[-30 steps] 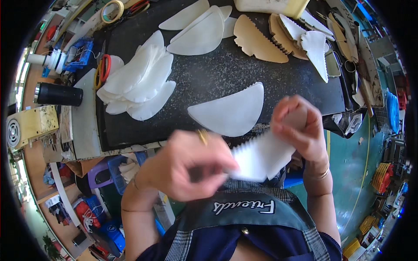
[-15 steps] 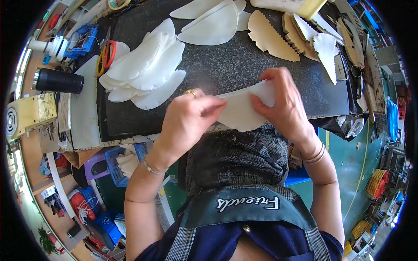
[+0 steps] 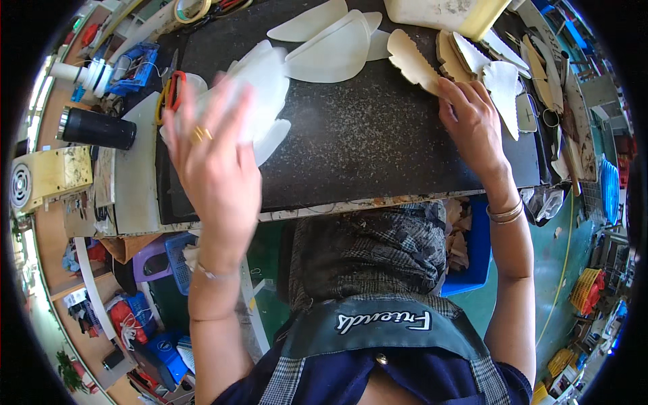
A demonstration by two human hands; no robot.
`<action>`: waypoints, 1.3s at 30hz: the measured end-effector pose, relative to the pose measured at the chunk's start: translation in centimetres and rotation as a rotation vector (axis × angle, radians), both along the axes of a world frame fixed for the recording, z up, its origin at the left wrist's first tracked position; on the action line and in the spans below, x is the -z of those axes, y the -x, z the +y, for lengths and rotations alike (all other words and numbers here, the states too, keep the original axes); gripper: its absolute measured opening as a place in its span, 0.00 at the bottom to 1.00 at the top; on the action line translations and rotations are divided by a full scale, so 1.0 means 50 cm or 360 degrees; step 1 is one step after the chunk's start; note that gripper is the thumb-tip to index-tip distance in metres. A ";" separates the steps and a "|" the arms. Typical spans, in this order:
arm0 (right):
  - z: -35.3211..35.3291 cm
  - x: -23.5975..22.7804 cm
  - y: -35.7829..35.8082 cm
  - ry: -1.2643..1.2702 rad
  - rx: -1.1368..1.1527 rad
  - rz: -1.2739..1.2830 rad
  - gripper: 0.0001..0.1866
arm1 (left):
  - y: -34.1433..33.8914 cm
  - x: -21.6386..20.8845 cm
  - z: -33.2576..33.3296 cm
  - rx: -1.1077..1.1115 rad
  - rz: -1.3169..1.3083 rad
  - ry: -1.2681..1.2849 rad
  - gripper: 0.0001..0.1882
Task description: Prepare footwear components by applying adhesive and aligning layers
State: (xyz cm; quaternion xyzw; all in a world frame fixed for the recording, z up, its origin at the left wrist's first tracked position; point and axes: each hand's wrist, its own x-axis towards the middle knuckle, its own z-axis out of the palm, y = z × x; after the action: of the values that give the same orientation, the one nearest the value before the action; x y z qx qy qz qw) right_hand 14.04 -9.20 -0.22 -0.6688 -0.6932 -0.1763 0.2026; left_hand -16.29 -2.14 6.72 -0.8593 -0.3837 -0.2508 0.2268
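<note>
The left hand (image 3: 216, 158), blurred, fingers spread, lies over the white fan-shaped sheets (image 3: 263, 88) piled at the far left of the dark table (image 3: 378, 148); the right hand (image 3: 472, 125), fingers loosely open, touches a tan scalloped piece (image 3: 412, 59) whose long axis runs far-left to near-right.

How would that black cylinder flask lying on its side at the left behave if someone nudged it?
The black flask lies on its side, so it would probably roll rather than slide. Its smooth, rigid-looking body suggests it stays stiff and may be a bit slippery. It seems heavier than the thin white sheets beside the left hand.
</note>
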 end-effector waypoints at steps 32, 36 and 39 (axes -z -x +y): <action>-0.043 -0.036 -0.066 -0.0186 0.0115 0.1080 0.08 | -0.115 0.119 0.128 0.0440 -0.1015 0.1236 0.07; -0.045 -0.072 -0.032 -0.0223 0.0098 0.1869 0.14 | -0.109 0.091 0.114 0.0305 -0.0759 0.1483 0.06; -0.048 -0.069 -0.021 -0.0341 -0.0113 0.2043 0.11 | -0.101 0.098 0.074 0.0737 -0.0968 0.0925 0.05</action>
State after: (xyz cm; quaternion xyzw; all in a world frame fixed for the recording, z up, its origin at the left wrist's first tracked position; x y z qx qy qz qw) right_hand 15.09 -11.61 3.22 -0.5939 -0.4348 0.1970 0.6476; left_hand -11.25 1.56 1.82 -0.8376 -0.2854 -0.4171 -0.2072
